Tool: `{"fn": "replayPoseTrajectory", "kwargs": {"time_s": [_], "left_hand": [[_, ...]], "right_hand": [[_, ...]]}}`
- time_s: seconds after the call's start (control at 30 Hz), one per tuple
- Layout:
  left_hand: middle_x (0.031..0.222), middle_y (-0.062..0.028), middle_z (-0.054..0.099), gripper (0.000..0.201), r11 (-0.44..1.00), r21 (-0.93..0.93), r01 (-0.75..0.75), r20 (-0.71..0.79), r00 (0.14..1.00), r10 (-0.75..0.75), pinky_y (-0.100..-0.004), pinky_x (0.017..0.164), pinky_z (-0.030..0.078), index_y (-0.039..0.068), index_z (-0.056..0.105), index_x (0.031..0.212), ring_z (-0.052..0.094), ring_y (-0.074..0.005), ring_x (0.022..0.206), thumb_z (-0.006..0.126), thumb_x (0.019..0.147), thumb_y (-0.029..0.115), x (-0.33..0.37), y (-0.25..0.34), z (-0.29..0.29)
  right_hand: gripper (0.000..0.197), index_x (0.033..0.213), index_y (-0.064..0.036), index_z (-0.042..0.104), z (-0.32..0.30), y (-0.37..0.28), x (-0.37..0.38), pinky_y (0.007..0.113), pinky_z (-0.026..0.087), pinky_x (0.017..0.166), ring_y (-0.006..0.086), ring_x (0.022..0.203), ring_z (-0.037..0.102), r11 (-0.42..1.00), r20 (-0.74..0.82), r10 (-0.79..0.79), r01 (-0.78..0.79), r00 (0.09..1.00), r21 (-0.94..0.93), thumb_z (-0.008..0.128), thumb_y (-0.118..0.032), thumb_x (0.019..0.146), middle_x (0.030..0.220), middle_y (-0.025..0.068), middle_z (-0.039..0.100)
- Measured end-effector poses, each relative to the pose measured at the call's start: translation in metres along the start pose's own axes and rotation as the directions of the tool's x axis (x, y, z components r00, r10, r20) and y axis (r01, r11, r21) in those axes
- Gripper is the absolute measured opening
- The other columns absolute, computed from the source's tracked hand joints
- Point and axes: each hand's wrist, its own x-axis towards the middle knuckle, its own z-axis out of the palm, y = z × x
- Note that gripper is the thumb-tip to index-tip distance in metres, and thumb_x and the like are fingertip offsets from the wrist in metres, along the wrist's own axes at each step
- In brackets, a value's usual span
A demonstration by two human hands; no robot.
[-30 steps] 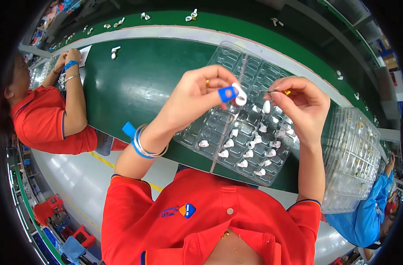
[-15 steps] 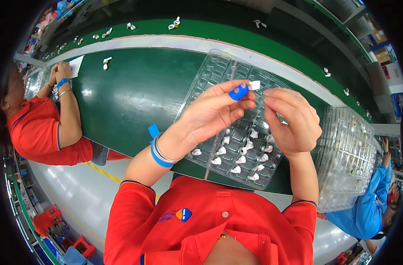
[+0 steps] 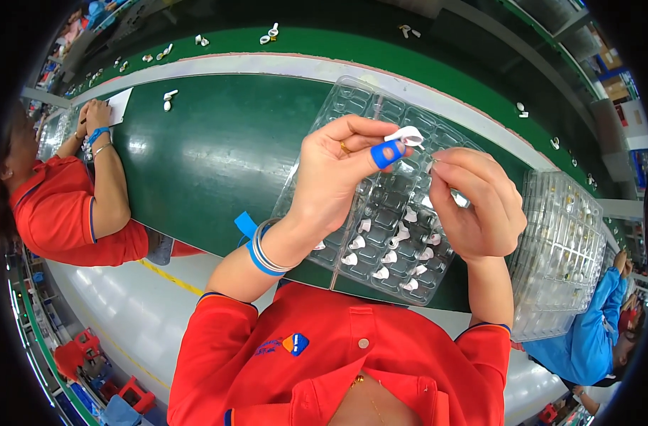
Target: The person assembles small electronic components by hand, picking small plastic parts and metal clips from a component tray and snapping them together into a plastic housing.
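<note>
My left hand (image 3: pixel 331 174), with a blue cover (image 3: pixel 387 153) on the thumb, pinches a white earbud shell (image 3: pixel 409 135) between thumb and index finger, its hollow side showing. Close by on the right, the thumb and fingertips of my right hand (image 3: pixel 476 202) are pressed together on something tiny that I cannot make out. Both hands are raised over a clear plastic tray (image 3: pixel 352 98) with moulded pockets. Several white earbud parts (image 3: pixel 382 272) sit in its nearer pockets; my hands cover some of the middle ones.
Right of the tray stands a tall stack of clear trays (image 3: pixel 555 241). Beyond the green table (image 3: pixel 210 142) runs a belt (image 3: pixel 310 46) carrying scattered white parts. Two loose white pieces (image 3: pixel 168 105) lie far left. A co-worker in red (image 3: pixel 75 213) sits left; another in blue (image 3: pixel 579 341), right.
My left hand has turned the earbud shell, so its rounded, hollow side now shows instead of a blocky end. My right hand has shifted slightly right. Parts on the belt have moved slightly left.
</note>
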Motion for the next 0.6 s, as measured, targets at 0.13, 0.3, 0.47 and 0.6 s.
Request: {"fn": "replayPoseTrajectory", "kwargs": {"time_s": [0.13,0.3,0.47,0.6], "left_hand": [[0.088,-0.0148,0.063,0.022,0.991,0.111,-0.073,-0.064,0.995,0.08,-0.0215,0.069,0.049,-0.005,0.056,0.095,0.062,-0.0164,0.082,0.063,0.074,-0.004,-0.004,-0.002,0.006],[0.088,-0.0135,0.063,0.02,0.997,0.08,-0.024,-0.061,0.998,0.029,-0.0216,0.068,0.049,-0.004,0.056,0.094,0.062,-0.0156,0.082,0.062,0.075,-0.002,-0.006,-0.002,0.002],[0.086,-0.0098,0.064,0.018,0.979,-0.144,0.145,0.071,0.988,-0.136,-0.0208,0.065,0.049,0.0,0.054,0.094,0.061,-0.0128,0.079,0.061,0.078,0.004,-0.006,-0.012,-0.001],[0.085,-0.0092,0.063,0.017,0.968,-0.191,0.162,0.105,0.984,-0.144,-0.0202,0.063,0.048,0.001,0.053,0.094,0.06,-0.0124,0.078,0.061,0.079,0.005,-0.005,-0.011,-0.003]], "right_hand": [[0.022,0.077,0.0042,0.058,0.003,-0.001,-0.003,0.028,0.051,0.055,0.0234,0.063,0.061,0.994,0.068,-0.032,0.039,0.997,-0.103,0.065,0.013,0.058,0.074,0.0136,0.06],[0.022,0.078,0.0043,0.059,0.005,-0.002,-0.003,0.028,0.05,0.055,0.0239,0.063,0.061,0.976,0.084,-0.087,0.102,0.993,-0.19,0.066,0.012,0.058,0.075,0.0133,0.06],[0.023,0.081,0.0051,0.06,0.003,0.004,-0.006,0.027,0.05,0.054,0.0227,0.064,0.059,0.985,0.106,-0.088,0.103,0.99,-0.14,0.067,0.011,0.06,0.075,0.0125,0.058],[0.02,0.079,0.0056,0.06,0.005,0.001,-0.003,0.026,0.049,0.055,0.0209,0.066,0.057,1.0,0.084,0.023,-0.025,0.996,0.019,0.066,0.011,0.061,0.078,0.0123,0.056]]}}
